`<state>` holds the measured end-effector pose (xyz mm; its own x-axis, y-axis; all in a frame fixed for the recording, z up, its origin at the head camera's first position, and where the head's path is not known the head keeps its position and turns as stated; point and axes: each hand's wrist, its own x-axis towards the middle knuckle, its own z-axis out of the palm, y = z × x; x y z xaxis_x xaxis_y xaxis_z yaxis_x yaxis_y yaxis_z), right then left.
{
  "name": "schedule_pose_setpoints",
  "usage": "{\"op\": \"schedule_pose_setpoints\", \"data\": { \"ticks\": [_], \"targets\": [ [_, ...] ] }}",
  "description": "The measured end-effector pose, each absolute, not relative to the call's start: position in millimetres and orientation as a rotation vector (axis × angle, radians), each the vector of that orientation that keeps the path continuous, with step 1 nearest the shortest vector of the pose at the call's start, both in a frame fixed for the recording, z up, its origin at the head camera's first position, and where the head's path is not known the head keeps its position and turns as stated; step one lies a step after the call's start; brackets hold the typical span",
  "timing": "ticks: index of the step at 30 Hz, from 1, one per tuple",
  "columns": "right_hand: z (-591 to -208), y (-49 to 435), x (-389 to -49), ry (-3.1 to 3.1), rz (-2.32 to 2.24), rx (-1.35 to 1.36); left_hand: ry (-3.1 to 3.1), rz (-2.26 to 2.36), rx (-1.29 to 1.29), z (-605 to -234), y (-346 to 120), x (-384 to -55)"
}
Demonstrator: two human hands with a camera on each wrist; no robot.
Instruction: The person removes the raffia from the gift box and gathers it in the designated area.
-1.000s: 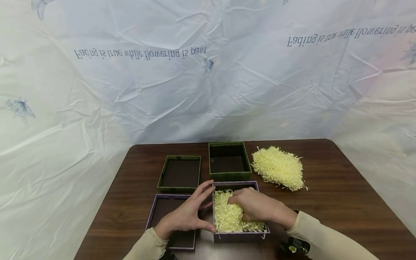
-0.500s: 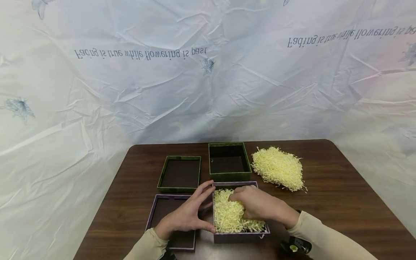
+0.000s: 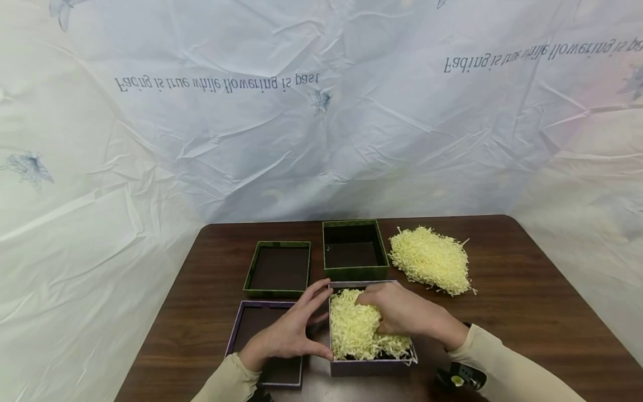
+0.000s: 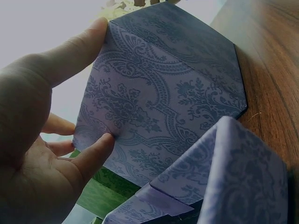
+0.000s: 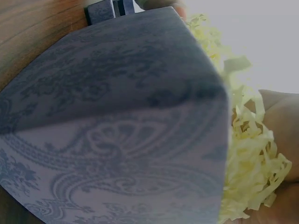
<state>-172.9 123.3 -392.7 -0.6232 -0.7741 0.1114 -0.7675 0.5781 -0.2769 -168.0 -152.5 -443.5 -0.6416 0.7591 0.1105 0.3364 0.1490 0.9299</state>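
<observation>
A purple patterned box (image 3: 374,367), filled with pale yellow shredded paper (image 3: 354,329), stands at the table's near middle. My left hand (image 3: 288,329) steadies its left side with fingers spread. In the left wrist view the thumb touches the top edge by a corner, and a fingertip presses the wall (image 4: 140,93). My right hand (image 3: 404,312) is inside the box, its curled fingers sunk in the shredded paper; the fingertips are hidden. In the right wrist view, strands (image 5: 252,168) rise above the box wall beside that hand.
A purple-edged lid (image 3: 263,318) lies partly under my left arm. Behind it lies a green-edged lid (image 3: 276,293), and a green box (image 3: 356,272) stands at the back. A loose heap of shredded paper (image 3: 429,259) sits on the wooden table (image 3: 527,312), back right.
My right hand has shifted slightly away from me and to the right inside the box. The shredded paper beside its fingers is bunched a little higher. My left hand has stayed put.
</observation>
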Motion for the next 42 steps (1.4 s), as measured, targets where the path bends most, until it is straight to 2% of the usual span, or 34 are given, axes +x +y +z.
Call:
{"op": "schedule_pose_setpoints", "data": {
  "ticks": [21,34,42],
  "targets": [
    [-380.9,130.1,-171.7,2.776,-0.581,-1.242,2.079,1.478,1.039,-447.8,-151.5,-168.5],
    [-372.9,133.9,-170.4,2.818,-0.600,-1.244,2.328,1.262,1.078,-442.3,-152.9,-167.1],
    [-366.0,136.8,-168.9,2.841,-0.642,-1.239,2.144,1.408,1.016,-443.9,-152.4,-166.9]
  ]
}}
